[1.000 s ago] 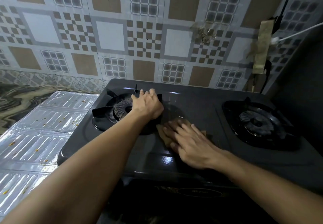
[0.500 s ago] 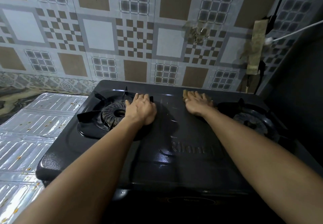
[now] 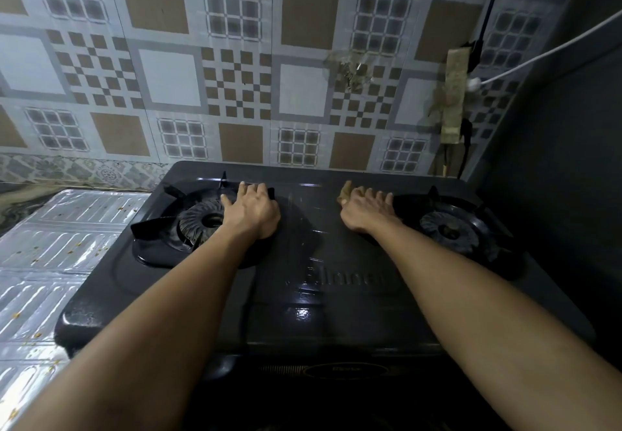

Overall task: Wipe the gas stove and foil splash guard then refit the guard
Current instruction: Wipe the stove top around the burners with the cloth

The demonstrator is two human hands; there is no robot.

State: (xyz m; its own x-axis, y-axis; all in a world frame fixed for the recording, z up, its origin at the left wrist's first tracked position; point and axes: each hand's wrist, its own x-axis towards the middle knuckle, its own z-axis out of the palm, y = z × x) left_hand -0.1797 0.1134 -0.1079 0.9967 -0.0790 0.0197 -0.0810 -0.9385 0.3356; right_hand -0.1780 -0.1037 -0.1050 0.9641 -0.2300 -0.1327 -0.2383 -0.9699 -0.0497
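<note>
A patterned tile wall (image 3: 235,70) of grey, white and brown squares fills the upper half of the view. Below it a black two-burner gas stove (image 3: 319,299) stands against the wall, its glossy top catching a spot of light near the front edge. To the stove's left the foil splash guard (image 3: 57,262) lies flat on the counter, its ribbed silver panels dotted with small brownish specks.

The left burner (image 3: 198,222) sits under its black pan support; the right burner (image 3: 451,228) lies near the stove's far right side.

The left hand (image 3: 252,211) rests on the right side of the left burner's pan support, fingers curled over it. The right hand (image 3: 367,210) presses down on a brown cloth (image 3: 345,191) at the back middle of the stove top, fingers spread fairly flat; only a corner of the cloth shows beyond the fingertips.

At the right, a white cable (image 3: 538,57) runs across the wall to a small white plug (image 3: 473,83).
</note>
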